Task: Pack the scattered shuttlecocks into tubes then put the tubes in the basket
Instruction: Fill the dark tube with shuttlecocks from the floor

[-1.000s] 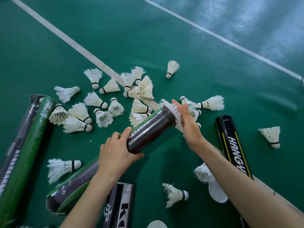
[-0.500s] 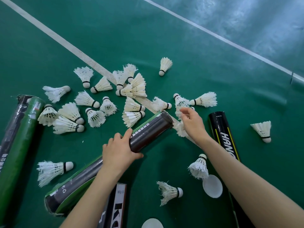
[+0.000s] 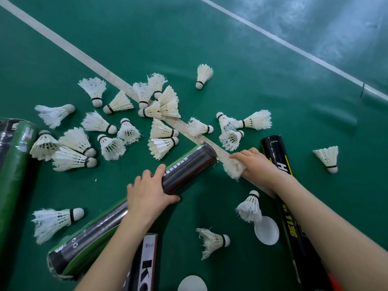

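**Fingers round the dark tube point(image 3: 189, 164), fingers on one shuttlecock point(image 3: 233, 168)**

Open court floor point(image 3: 252, 59) stretches beyond the white line point(image 3: 63, 42), free toward the far edge. A green tube point(image 3: 14, 164) lies along the left edge of view, and a black tube point(image 3: 273, 148) runs under the right forearm. Between them the dark tube lies slantwise, with the left hand point(image 3: 147, 194) curled round its middle. The right hand point(image 3: 256, 166) grips the shuttlecock just beside the tube's open mouth, not inside it. Loose shuttlecocks point(image 3: 161, 131) crowd the floor beyond the mouth. A white cap point(image 3: 266, 231) lies near the right forearm.
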`<state>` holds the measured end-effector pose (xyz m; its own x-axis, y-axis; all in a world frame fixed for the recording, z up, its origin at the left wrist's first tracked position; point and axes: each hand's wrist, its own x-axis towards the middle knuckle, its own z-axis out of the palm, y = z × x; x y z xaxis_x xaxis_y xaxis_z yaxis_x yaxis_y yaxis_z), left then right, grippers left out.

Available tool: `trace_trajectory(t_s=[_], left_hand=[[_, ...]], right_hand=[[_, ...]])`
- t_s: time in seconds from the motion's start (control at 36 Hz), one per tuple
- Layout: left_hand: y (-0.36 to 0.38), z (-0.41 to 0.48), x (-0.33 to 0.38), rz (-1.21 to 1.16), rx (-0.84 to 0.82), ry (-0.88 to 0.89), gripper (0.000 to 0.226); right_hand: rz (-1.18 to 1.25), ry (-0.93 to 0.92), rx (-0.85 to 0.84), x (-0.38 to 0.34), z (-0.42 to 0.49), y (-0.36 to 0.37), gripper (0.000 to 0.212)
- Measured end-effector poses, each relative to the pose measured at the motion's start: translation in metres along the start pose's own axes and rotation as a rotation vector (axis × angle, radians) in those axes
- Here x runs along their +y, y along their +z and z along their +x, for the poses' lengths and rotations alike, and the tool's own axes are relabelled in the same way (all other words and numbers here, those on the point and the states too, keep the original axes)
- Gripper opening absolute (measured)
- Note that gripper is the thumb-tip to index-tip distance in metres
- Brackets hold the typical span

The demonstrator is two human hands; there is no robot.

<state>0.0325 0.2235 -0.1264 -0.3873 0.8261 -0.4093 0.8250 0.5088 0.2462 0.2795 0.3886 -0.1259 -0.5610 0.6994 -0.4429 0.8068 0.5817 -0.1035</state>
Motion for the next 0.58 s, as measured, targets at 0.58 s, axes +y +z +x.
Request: trace_trajectory(t_s=[0.58], left_hand=[[-0.029, -0.029, -0.012, -0.058, 0.118, 0.069, 0.093]], right_hand=[[1.514, 0.167, 0.476, -0.089, 0.004, -0.035, 0.014]])
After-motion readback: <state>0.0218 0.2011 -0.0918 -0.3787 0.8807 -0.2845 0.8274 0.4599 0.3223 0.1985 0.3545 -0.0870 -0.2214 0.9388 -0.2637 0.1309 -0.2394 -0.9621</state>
